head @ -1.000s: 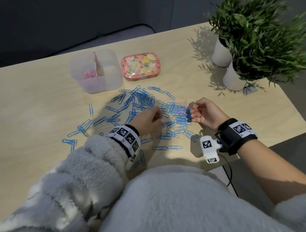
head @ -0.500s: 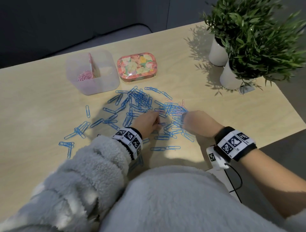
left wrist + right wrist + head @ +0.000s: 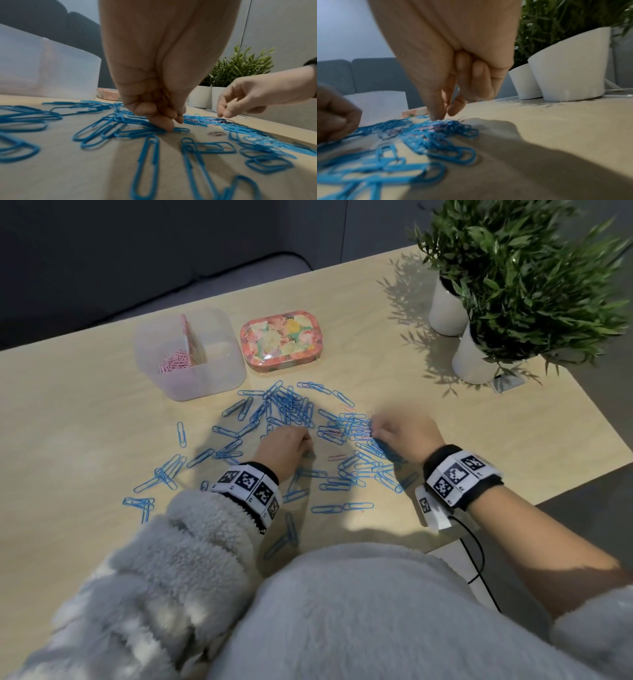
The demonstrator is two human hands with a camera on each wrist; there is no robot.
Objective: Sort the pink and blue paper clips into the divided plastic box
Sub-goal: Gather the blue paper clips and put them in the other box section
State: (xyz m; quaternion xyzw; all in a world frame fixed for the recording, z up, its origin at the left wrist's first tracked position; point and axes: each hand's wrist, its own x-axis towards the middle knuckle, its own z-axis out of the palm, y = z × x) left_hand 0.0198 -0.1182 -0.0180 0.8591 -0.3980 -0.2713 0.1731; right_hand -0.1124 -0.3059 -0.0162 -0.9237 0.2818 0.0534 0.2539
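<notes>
Pink clips (image 3: 174,361) are boxed in one compartment, blue clips (image 3: 284,409) remain on the tabletop (image 3: 445,419); left hand (image 3: 282,448) grip is curled round pink clips, right hand (image 3: 404,433) fingers are pinched at the pile, hold unclear.

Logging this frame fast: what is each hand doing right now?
Left hand: fingers curled, holding pink paper clips in its palm.
Right hand: thumb and forefinger close over the pile; whether they pinch a clip cannot be told.
</notes>
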